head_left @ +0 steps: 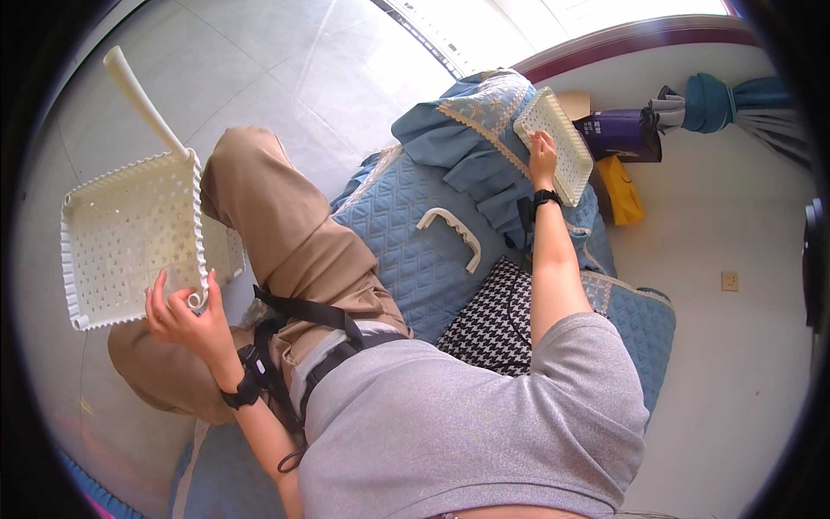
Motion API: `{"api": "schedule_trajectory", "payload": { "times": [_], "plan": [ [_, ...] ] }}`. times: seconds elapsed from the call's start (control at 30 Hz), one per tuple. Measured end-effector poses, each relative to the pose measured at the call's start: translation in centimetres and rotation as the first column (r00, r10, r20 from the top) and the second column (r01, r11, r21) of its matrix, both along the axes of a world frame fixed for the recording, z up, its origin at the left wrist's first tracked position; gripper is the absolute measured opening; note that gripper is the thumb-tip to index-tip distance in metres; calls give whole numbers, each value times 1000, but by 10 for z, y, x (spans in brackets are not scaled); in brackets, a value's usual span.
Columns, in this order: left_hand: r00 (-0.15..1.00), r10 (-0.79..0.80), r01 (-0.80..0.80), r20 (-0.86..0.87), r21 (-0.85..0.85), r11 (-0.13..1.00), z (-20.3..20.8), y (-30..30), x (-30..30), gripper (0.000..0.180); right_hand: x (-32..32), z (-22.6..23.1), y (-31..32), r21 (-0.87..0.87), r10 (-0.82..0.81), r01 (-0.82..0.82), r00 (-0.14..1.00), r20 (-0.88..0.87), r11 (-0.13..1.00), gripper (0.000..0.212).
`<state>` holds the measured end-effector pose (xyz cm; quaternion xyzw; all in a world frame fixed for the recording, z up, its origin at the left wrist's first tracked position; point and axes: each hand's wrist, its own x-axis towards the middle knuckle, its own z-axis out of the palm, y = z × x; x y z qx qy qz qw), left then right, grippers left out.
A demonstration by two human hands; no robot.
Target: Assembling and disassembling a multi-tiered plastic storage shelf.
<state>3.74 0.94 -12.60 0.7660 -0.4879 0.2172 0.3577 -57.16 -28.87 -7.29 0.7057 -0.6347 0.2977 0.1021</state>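
My left hand (pixel 197 329) grips a corner of a cream plastic basket (pixel 130 229) with star-shaped holes and a ruffled rim, thumb and fingers on either side of a round socket. From the basket's far corner a cream tube (pixel 143 99) sticks up at a slant. Part of another perforated cream piece shows behind it, beside my leg. Far to the right, my right hand (pixel 542 160) has its fingers closed on a second cream basket (pixel 566 143), which rests against the sofa's blue-covered arm. Its grip is partly hidden.
A curved cream handle (pixel 454 232) lies on the blue quilted sofa cover (pixel 406 229). Near it sits a black-and-white houndstooth cushion (pixel 493 316). A purple bag (pixel 618 134) and a yellow bag (pixel 621 190) stand between the sofa and the wall. Grey tiled floor (pixel 285 52) extends ahead.
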Motion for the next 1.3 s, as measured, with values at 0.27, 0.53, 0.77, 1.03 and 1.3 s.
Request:
{"api": "schedule_trajectory", "payload": {
  "times": [0.27,0.53,0.77,1.03,1.3],
  "plan": [
    [1000,-6,6,-15,1,1000,1,-1,-1,38,-1,0,-3,-1,-52,53,983,179,999,52],
    [1000,-10,10,-15,-3,1000,3,0,0,38,1,3,-14,111,-93,68,968,234,992,51],
    [1000,-21,21,-14,-13,1000,0,-1,2,38,-5,0,-7,39,-38,37,999,1,999,45],
    [1000,0,0,-15,8,1000,4,3,6,37,0,1,-13,16,-102,105,985,-136,994,36],
    [989,-21,24,-144,18,1000,-4,-1,-2,39,167,34,-15,-251,296,-338,936,-191,907,15]
  ]
}}
